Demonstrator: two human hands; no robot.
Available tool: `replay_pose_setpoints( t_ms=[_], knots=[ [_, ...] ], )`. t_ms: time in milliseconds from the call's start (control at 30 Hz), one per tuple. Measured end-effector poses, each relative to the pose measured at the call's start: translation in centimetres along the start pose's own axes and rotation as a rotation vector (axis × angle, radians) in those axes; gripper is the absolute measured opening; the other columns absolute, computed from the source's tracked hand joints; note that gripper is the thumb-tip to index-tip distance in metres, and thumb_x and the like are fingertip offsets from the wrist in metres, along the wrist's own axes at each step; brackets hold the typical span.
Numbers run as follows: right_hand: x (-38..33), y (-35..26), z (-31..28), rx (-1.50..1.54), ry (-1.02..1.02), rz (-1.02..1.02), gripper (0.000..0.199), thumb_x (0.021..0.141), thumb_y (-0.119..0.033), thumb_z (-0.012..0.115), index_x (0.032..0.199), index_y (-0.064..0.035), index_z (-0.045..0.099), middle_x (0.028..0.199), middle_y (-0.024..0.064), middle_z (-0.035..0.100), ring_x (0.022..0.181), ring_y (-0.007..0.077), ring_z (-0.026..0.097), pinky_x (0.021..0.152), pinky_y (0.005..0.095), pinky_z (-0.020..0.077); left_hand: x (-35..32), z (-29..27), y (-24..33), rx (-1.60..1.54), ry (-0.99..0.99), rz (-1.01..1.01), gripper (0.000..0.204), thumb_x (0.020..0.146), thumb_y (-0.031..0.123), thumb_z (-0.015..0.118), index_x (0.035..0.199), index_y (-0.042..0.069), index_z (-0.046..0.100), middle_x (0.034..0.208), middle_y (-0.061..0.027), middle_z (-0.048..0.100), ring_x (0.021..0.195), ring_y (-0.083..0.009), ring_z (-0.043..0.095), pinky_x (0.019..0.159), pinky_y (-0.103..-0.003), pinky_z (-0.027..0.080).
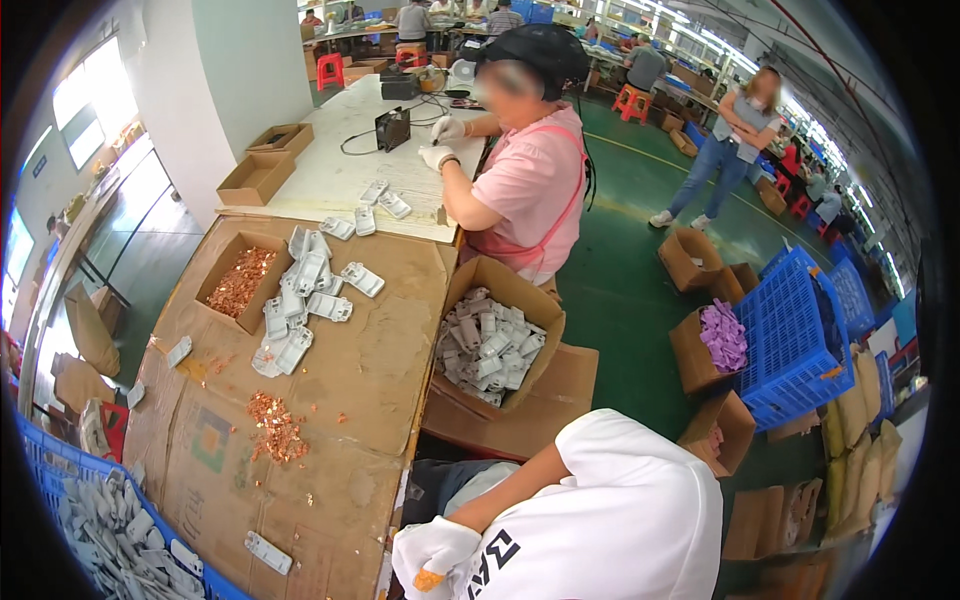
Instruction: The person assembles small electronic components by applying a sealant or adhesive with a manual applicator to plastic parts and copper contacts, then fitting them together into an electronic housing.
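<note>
At the lower edge, my right hand (436, 556) wears a white glove and lies close to my white shirt, its fingers curled in. A small orange patch (428, 579) shows at the fingers; whether it is a held piece or a finger cover is unclear. My left hand is out of view. Left of my right hand, a cardboard sheet covers the table (350, 480). On it are a loose heap of small copper-coloured metal pieces (277, 428), a single white plastic casing (268, 552) and a larger pile of casings (300, 290).
A cardboard box (246, 318) of copper pieces stands beside the casing pile. Another carton (548, 312) full of casings stands right of the table. A blue crate (62, 455) of grey parts is at lower left. A gloved co-worker (535, 175) sits at the table's far end.
</note>
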State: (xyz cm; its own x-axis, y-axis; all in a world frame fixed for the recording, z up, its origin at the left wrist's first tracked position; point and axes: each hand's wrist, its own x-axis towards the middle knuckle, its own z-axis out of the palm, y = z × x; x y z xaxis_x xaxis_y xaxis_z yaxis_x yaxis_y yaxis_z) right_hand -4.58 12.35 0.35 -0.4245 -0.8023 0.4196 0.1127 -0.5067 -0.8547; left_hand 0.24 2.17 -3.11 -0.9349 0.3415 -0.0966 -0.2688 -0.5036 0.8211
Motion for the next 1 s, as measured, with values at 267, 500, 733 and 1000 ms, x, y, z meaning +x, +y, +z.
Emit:
replay_pose_setpoints(
  t_ms=[267, 500, 733, 1000],
  knots=[
    [2.7, -7.4, -0.5, -0.141, -0.222, -0.306, 0.048, 0.085, -0.041, 0.061, 0.053, -0.0077, 0.046, 0.049, 0.0083, 0.043, 0.046, 0.0315, 0.047, 0.045, 0.0393, 0.0372, -1.9, -1.0, -0.6, -0.095, 0.267, 0.050, 0.025, 0.083, -0.003, 0.051, 0.107, -0.001, 0.057, 0.100, -0.0055, 0.061, 0.089, -0.0138, 0.059, 0.083, -0.026, 0.048],
    [3.1, -6.7, -1.8, -0.209, -0.439, -0.300, 0.048, 0.074, -0.049, 0.066, 0.054, -0.0105, 0.045, 0.053, 0.0055, 0.040, 0.045, 0.0290, 0.045, 0.042, 0.0391, 0.0317, -3.3, 3.9, 4.9, 0.090, 0.502, -0.054, 0.031, 0.085, -0.005, 0.047, 0.115, -0.002, 0.056, 0.108, -0.0056, 0.061, 0.104, -0.0118, 0.056, 0.094, -0.026, 0.043],
    [1.2, -8.1, -1.3, -0.189, -0.532, -0.347, 0.037, 0.077, -0.039, 0.059, 0.058, -0.0079, 0.052, 0.062, 0.0063, 0.046, 0.053, 0.0246, 0.049, 0.047, 0.0357, 0.0364, -5.3, 6.5, 6.9, 0.191, 0.593, -0.071, 0.035, 0.083, -0.005, 0.043, 0.114, 0.001, 0.057, 0.106, -0.0073, 0.062, 0.100, -0.0124, 0.059, 0.089, -0.026, 0.045],
    [2.3, -8.9, -1.3, -0.113, -0.619, -0.274, 0.042, 0.074, -0.047, 0.059, 0.057, -0.0094, 0.050, 0.065, 0.0063, 0.047, 0.054, 0.0247, 0.046, 0.048, 0.0351, 0.0332, -5.2, 7.5, 7.3, 0.279, 0.574, -0.070, 0.037, 0.081, 0.000, 0.047, 0.114, 0.007, 0.060, 0.102, -0.0058, 0.068, 0.093, -0.0115, 0.063, 0.083, -0.025, 0.048]
  ],
)
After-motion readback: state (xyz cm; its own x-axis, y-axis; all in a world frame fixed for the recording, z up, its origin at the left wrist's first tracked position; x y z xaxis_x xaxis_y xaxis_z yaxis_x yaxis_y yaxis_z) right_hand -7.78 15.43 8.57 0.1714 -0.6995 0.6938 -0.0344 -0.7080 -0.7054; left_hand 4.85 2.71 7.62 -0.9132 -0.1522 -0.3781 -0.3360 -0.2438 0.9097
